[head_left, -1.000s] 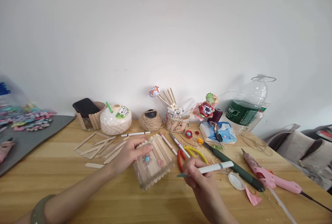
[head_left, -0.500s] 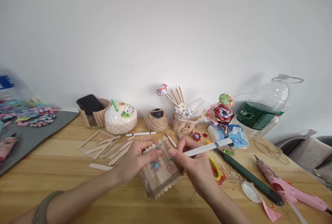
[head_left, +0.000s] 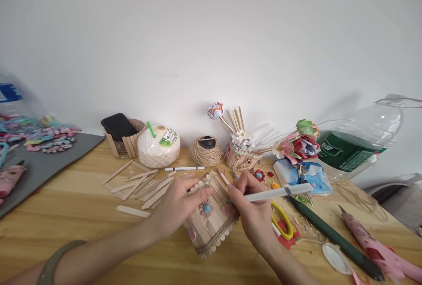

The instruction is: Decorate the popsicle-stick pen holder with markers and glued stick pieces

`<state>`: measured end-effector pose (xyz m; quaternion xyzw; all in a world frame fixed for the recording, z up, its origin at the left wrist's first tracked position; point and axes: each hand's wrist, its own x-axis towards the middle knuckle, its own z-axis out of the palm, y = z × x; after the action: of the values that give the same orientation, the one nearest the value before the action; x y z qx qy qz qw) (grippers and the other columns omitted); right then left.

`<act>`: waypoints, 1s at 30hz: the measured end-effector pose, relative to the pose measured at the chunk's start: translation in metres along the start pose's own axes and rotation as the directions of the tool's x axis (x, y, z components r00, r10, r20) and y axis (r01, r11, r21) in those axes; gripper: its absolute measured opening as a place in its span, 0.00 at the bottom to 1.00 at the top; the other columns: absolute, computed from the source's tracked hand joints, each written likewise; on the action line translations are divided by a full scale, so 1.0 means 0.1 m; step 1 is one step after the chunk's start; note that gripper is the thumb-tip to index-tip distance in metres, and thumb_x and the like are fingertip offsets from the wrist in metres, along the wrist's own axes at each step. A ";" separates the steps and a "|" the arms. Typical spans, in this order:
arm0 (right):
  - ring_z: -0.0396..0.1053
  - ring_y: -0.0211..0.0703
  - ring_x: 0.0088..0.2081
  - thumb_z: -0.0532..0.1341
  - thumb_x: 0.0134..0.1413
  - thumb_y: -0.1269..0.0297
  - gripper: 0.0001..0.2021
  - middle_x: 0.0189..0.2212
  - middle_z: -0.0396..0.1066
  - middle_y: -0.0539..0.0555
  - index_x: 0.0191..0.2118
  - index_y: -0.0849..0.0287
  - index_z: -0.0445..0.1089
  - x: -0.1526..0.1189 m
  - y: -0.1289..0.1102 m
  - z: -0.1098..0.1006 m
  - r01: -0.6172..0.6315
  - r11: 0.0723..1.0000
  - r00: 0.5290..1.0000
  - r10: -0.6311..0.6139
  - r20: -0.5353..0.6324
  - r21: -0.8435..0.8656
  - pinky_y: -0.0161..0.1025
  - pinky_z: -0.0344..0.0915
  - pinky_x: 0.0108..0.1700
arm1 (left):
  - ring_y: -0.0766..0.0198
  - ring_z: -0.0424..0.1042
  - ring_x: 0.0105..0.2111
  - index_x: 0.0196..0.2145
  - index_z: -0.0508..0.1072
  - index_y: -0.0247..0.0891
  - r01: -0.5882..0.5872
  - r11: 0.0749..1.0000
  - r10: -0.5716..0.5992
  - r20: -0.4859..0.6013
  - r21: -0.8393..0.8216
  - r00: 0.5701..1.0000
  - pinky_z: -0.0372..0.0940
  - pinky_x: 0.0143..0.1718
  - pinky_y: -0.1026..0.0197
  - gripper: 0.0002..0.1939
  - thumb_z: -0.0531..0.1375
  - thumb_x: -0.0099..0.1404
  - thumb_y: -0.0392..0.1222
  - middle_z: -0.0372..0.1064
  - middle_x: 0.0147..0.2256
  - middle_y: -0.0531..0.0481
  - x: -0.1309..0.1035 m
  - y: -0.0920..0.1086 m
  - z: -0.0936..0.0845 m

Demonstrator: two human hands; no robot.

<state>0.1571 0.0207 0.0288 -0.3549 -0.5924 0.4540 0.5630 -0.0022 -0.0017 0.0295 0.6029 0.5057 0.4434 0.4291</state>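
Note:
A small box of flat wooden sticks [head_left: 211, 228], edged with rounded stick ends and twine, is tilted just above the table. On its face is a drawn flower with a blue centre [head_left: 206, 208], and a pink shape sits near its right side. My left hand [head_left: 184, 201] grips the box's upper left edge, thumb on the face. In my right hand [head_left: 252, 201] is a white marker [head_left: 280, 192], pinched between the fingers, its back end pointing right. The tip is by the box's right side, near a small teal mark.
Loose sticks [head_left: 132, 210] lie left, before a coconut [head_left: 158, 151] and a phone [head_left: 118, 126] in a stick holder. Twine [head_left: 206, 153] and a decorated pot [head_left: 242, 159] stand behind. Yellow-handled scissors [head_left: 286, 225], a green tool [head_left: 339, 241] and a pink glue gun [head_left: 369, 241] lie right.
The view has shifted, so most table items appear slightly displaced. My right hand has moved a little to the right on the box, the marker lying flatter. My left hand keeps its hold.

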 end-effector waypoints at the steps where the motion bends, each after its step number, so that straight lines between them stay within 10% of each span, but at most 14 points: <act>1: 0.48 0.31 0.17 0.60 0.45 0.71 0.15 0.14 0.50 0.41 0.18 0.55 0.51 -0.01 0.01 -0.01 0.019 1.000 1.000 -0.019 -0.006 -0.014 0.30 0.47 0.18 | 0.64 0.63 0.30 0.21 0.65 0.36 -0.001 1.000 0.001 -0.003 0.007 1.000 0.56 0.32 0.64 0.16 0.57 0.61 0.49 0.62 0.26 0.54 -0.01 0.01 0.00; 30: 0.49 0.34 0.19 0.57 0.54 0.70 0.17 0.15 0.52 0.43 0.19 0.55 0.50 -0.05 0.10 -0.13 0.134 0.966 0.986 -0.109 0.122 -0.220 0.34 0.48 0.22 | 0.65 0.61 0.25 0.21 0.63 0.37 0.050 0.999 -0.050 -0.004 0.015 0.999 0.56 0.28 0.64 0.17 0.55 0.62 0.51 0.62 0.22 0.55 -0.05 0.04 0.04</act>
<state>0.1694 0.0208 0.0168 -0.3546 -0.6911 0.3663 0.5123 0.0025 -0.0073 0.0317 0.5926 0.5246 0.4298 0.4346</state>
